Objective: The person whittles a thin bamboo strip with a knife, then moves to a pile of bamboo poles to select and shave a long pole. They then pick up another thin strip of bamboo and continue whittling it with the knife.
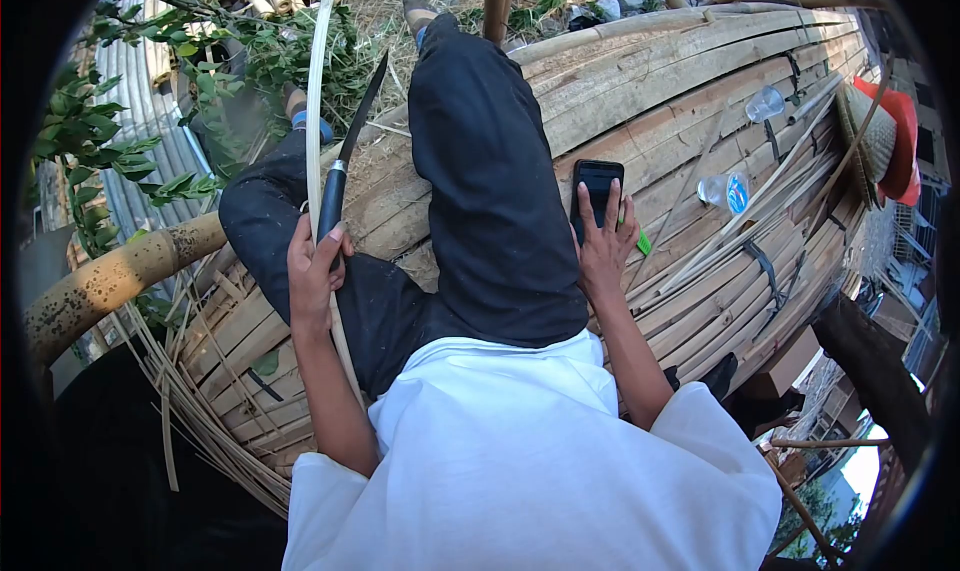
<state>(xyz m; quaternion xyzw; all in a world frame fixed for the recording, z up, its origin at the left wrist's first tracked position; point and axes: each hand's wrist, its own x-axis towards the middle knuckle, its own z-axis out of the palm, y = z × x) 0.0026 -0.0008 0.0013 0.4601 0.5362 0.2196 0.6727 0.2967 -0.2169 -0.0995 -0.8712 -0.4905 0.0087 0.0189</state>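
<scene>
My left hand [316,267] is closed around a knife [337,193] with a dark blue handle, its blade pointing up and away. A long pale bamboo strip [316,101] runs through the same hand, alongside the knife, and passes down beside my forearm. On the bamboo platform to my right lies a black smartphone [597,179] with a dark screen. My right hand [606,249] rests over the phone's lower part, fingers stretched across its screen. Something bright green [643,241] shows beside those fingers.
I sit on a slatted bamboo platform [640,91]. Two clear plastic cups [765,104] lie on it at the right, near thin bamboo strips [720,241]. Farther right is a woven hat [866,136] with something red-orange. A thick bamboo pole [120,281] and leafy branches [100,141] are at the left.
</scene>
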